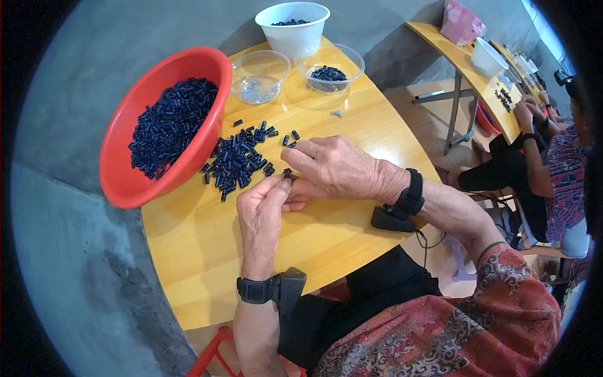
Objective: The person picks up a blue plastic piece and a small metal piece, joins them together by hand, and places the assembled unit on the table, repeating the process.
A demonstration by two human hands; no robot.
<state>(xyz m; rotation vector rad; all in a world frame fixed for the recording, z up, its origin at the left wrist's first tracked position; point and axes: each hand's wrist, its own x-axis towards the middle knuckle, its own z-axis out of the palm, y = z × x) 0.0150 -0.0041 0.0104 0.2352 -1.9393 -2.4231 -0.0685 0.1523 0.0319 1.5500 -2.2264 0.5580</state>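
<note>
Over the table, my left hand (pixel 260 207) pinches a small black cylindrical part (pixel 287 173) between thumb and fingers. My right hand (pixel 339 168) meets it from the right, its fingers bent and closed at the same part; anything else between them is hidden. Just beyond my hands lies a loose pile of similar black parts (pixel 237 156), with a few strays (pixel 286 139) to its right. A large red basin (pixel 217 119) leans at the left, holding a heap of the same black pieces (pixel 173 122).
At the back stand a white tub (pixel 295 41) with dark parts, a clear bowl (pixel 260 69) of small shiny pieces and another clear bowl (pixel 355 72) of black parts. Tiny shiny bits (pixel 336 114) lie nearby. A person (pixel 562 166) works at another table (pixel 465 63) on the right.
</note>
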